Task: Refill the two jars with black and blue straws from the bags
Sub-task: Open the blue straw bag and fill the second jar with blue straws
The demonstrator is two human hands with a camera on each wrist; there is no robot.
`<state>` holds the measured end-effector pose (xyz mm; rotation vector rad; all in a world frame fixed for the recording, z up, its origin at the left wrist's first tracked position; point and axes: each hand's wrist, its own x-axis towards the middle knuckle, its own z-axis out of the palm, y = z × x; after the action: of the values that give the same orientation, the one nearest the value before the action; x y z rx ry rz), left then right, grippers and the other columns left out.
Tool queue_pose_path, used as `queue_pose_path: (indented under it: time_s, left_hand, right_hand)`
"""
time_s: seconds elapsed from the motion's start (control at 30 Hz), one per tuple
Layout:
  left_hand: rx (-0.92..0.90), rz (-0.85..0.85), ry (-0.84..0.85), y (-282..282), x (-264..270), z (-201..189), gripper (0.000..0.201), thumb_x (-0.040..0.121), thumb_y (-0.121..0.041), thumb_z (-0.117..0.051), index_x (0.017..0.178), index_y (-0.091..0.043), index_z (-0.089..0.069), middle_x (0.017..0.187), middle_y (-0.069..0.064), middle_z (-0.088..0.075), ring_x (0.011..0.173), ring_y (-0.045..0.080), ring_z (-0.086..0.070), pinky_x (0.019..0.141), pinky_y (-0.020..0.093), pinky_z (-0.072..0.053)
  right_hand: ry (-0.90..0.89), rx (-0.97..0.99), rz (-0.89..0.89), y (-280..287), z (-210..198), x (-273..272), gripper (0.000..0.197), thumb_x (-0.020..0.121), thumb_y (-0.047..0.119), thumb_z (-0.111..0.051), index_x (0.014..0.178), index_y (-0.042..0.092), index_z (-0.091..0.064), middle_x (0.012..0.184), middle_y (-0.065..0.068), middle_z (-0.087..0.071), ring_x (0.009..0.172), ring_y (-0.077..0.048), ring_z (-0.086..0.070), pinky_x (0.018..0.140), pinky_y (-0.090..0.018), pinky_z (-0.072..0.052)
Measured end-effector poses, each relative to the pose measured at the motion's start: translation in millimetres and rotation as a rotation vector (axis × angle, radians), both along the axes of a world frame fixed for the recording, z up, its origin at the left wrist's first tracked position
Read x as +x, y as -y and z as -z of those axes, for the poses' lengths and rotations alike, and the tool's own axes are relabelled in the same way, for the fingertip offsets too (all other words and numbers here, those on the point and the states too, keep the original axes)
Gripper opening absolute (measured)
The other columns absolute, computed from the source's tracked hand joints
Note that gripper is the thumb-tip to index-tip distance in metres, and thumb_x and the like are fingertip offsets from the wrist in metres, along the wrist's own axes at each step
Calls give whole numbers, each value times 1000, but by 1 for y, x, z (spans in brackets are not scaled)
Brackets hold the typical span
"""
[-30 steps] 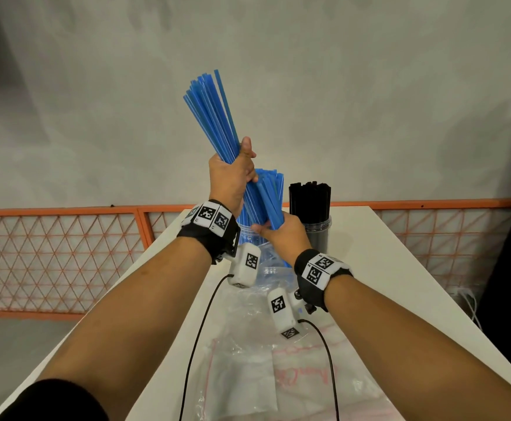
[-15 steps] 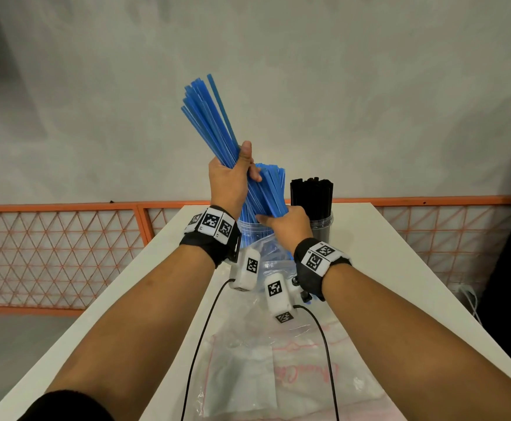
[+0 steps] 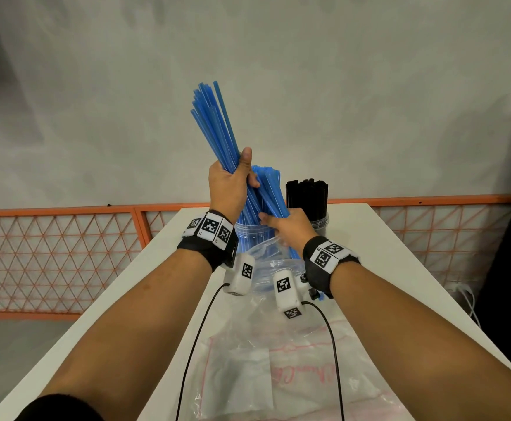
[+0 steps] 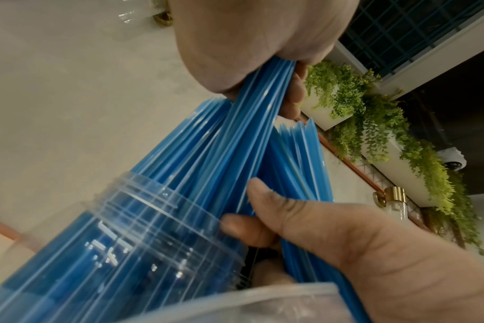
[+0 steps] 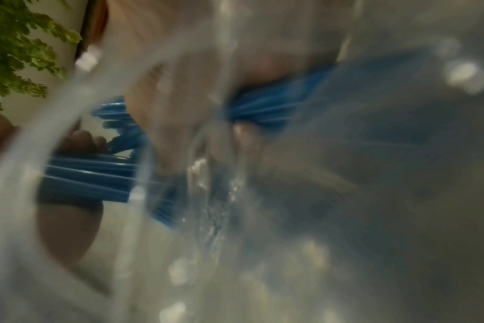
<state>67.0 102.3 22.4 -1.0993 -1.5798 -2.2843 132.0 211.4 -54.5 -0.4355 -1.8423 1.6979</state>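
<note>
My left hand (image 3: 242,177) grips a thick bundle of blue straws (image 3: 214,123) that slants up to the left. The bundle's lower ends reach into the clear jar (image 3: 248,235) at the far end of the table. In the left wrist view this jar (image 4: 152,220) holds many blue straws. My right hand (image 3: 269,220) is at the jar's mouth, its thumb (image 4: 274,203) and fingers curled round the straws standing there, holding them to the right. Beside it stands the second jar (image 3: 319,223), full of black straws (image 3: 307,192). The right wrist view is blurred by clear plastic.
Crumpled clear plastic bags (image 3: 263,354) lie on the white table (image 3: 378,268) between my forearms and under the wrist cables. An orange mesh fence (image 3: 66,253) runs behind the table, in front of a grey wall. The table edges drop off left and right.
The bundle in my left hand has tipped slightly more upright over the jar. My right hand has shifted a little upward at the jar's mouth, still holding the straws there.
</note>
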Motion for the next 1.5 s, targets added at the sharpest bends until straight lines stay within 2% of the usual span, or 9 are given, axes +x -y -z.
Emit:
queue_pose_path:
  time_s: [0.27,0.43,0.53,0.77,0.87,1.07,1.17,1.37,1.5]
  left_hand:
    - [-14,-98,-18,-1,-7,4,38,97,-37,-60,67,-14,-58,58,-3,-58,57,9,-57,62,20,-51]
    - [-132,-167,33,-3,-20,6,48,90,-47,-64,111,-4,-60,91,6,-63,80,17,-63,79,40,-57]
    - [-248,-219,21,-5,-24,8,52,88,-51,-65,120,-11,-56,113,16,-61,104,32,-63,94,51,-52]
    - [-466,-337,-50,-11,-19,14,61,81,-56,-70,120,-14,-50,103,-5,-53,111,29,-56,100,51,-44]
    - [-394,-188,67,-10,-25,0,58,75,-45,-79,115,-11,-55,111,8,-66,102,28,-65,92,49,-53]
    - [-316,-128,25,-21,-30,-66,23,89,-38,-69,78,-18,-65,69,-8,-58,56,3,-55,50,13,-46]
    - [-364,-170,-71,-25,-33,-79,35,95,-41,-60,68,-20,-58,65,-6,-50,58,9,-46,55,20,-41]
    - [-586,-170,-158,-20,-38,-20,31,91,-36,-67,105,-12,-52,90,-5,-61,75,7,-58,64,19,-47]
    - [-559,-237,-340,-15,-41,-44,44,83,-16,-74,122,-22,-54,122,0,-49,98,9,-52,79,18,-44]
  right_hand:
    - [50,56,70,3,-5,-6,36,72,24,-83,93,2,-64,72,-6,-63,61,-18,-62,53,-27,-52]
    - [53,83,82,6,-5,-7,39,69,19,-84,99,0,-66,88,-14,-68,85,-31,-68,80,-42,-58]
    - [62,73,61,6,-4,-5,35,67,14,-85,93,2,-65,79,-9,-65,76,-26,-66,76,-38,-57]
    - [23,34,65,6,3,-5,26,70,19,-84,75,12,-59,69,-4,-61,65,-19,-62,66,-33,-55]
    - [0,27,65,5,7,-6,23,71,16,-83,69,15,-60,66,-2,-62,63,-17,-63,63,-30,-54]
    - [-20,20,50,5,9,-7,22,72,16,-82,70,14,-60,71,-4,-64,71,-21,-65,72,-34,-57]
    - [-35,10,45,5,8,-5,21,72,15,-82,73,12,-61,75,-7,-64,74,-24,-65,75,-38,-58]
    - [-58,-25,32,5,8,-4,21,73,13,-81,70,14,-60,69,-3,-63,69,-20,-64,72,-34,-56]
    - [-74,59,106,8,12,2,19,75,23,-80,72,16,-62,69,0,-63,67,-18,-64,65,-30,-55]
